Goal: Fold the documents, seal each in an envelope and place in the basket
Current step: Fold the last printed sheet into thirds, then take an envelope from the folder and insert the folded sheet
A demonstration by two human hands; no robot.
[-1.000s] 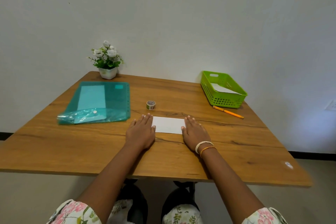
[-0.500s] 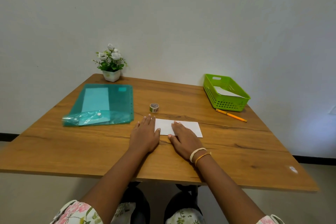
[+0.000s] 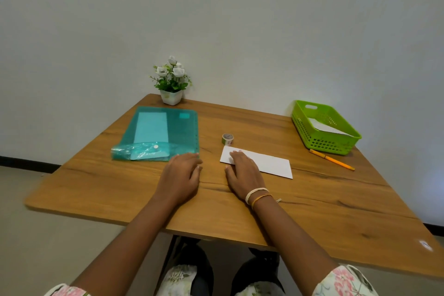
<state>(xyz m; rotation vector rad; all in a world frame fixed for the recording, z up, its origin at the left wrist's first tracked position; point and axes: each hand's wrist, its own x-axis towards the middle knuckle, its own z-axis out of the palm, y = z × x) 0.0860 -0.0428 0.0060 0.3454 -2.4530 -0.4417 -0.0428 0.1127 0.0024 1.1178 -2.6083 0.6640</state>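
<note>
The folded white document (image 3: 264, 162) lies flat on the table (image 3: 336, 199), slightly right of centre, its long edge running toward the right. Your right hand (image 3: 242, 172) rests palm down with fingers extended on the document's left end; it grips nothing. Your left hand (image 3: 181, 176) lies flat on the bare table just left of the document, apart from it, fingers loosely spread and empty. A small tape roll (image 3: 227, 139) stands just beyond the document's far left corner. The green basket (image 3: 324, 145) sits at the far right of the table with a white envelope (image 3: 329, 127) inside. An orange pen (image 3: 332, 163) lies just in front of the basket. A teal plastic folder (image 3: 163, 133) lies at the far left, near your left hand. A potted plant (image 3: 171, 84) stands behind the folder.
</note>
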